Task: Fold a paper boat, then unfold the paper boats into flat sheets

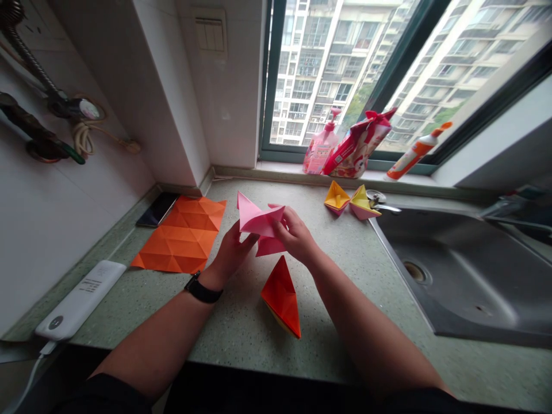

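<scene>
A pink sheet of folded paper (257,221) is held up above the counter between my two hands. My left hand (235,247) grips it from the lower left, with some fingers hidden behind the paper. On the right side, my right hand (295,233) has its thumb in front of the paper and its fingers behind. Just below them an orange-red folded paper boat (282,296) lies on the counter. To the left lies a flat orange sheet of paper (181,236) with a grid of creases.
A dark phone (158,209) lies by the orange sheet. A white power bank (81,299) with a cable is at the left edge. Two small folded paper pieces, orange (336,196) and yellow (364,201), stand beside the steel sink (466,270). Bottles and a red bag (360,144) line the sill.
</scene>
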`<state>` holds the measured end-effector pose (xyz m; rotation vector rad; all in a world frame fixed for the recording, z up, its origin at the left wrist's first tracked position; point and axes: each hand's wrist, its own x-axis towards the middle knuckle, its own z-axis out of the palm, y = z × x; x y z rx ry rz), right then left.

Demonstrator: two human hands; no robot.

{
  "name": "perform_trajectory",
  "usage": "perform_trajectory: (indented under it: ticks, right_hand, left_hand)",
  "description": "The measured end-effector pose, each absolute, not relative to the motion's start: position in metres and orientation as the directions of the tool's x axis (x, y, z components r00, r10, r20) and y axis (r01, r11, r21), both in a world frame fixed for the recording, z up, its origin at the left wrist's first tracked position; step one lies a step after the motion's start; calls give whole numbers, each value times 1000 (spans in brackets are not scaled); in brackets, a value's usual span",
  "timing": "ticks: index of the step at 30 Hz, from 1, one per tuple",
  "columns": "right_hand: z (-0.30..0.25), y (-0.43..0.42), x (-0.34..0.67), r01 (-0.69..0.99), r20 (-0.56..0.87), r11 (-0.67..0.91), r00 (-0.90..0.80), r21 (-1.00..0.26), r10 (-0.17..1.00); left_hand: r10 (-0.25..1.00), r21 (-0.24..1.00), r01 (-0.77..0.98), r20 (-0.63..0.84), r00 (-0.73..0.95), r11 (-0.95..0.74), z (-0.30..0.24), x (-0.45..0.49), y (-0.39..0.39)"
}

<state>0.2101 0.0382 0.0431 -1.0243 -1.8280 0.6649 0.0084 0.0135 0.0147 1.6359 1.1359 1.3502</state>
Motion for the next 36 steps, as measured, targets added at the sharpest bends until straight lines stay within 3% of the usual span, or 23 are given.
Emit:
perform_trajectory:
  ticks: [11,20,28,31,34,36]
  right_hand:
    - [30,36,199,422,451,515,-248,-746,857]
    - [23,39,199,457,494,519,-184,-722,850]
    - [13,40,199,533,508,506,-158,-678,847]
    - [14,37,198,600,567,523,-136,-605,812]
    - [21,30,196,680,675,588,-183,-438,714]
    - [25,26,195,728,674,602,-266,-328,689]
  left_hand:
    - [932,929,113,339,127,-353,18,12,9]
    - [924,946,106,268,272,-305,16,17,5]
    - [958,939,191,276,76,-285,12,16,9]
    - [970,956,180,241,-25,-232,11,15,10]
    - [965,966,142,235,-118,-218,11,14,11]
    - [954,963,124,256,-158,-238,11,14,12]
